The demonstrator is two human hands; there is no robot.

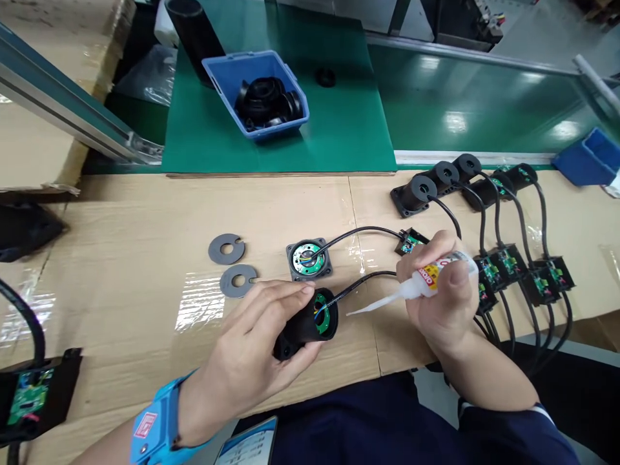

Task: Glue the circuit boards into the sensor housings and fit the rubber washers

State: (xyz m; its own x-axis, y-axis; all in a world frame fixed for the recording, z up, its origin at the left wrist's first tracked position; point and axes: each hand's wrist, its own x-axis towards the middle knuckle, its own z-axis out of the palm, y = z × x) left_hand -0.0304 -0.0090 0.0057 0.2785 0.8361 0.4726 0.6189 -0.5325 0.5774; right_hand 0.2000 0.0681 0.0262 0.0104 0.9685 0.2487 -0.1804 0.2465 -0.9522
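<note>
My left hand [261,336] is wrapped round a black cylindrical housing [304,326], tilted so its end faces right. Inside that end sit a green circuit board [321,315] and thin coloured wires, with a black cable [361,281] running out to the right. In my right hand [443,297] is a white glue bottle [426,279], its long clear nozzle pointing left, the tip just right of the housing's rim and apart from it. Behind the housing lies a square black base with a round green board [309,258]. Two grey slotted washers [227,249] lie to its left.
Several black housings [416,196] with cables leading to small boxed circuit boards [508,261] stand at the right. A blue bin [256,129] of black rings is on the green board at the back. Another blue bin [588,158] sits far right. A boxed circuit board [33,394] is at left.
</note>
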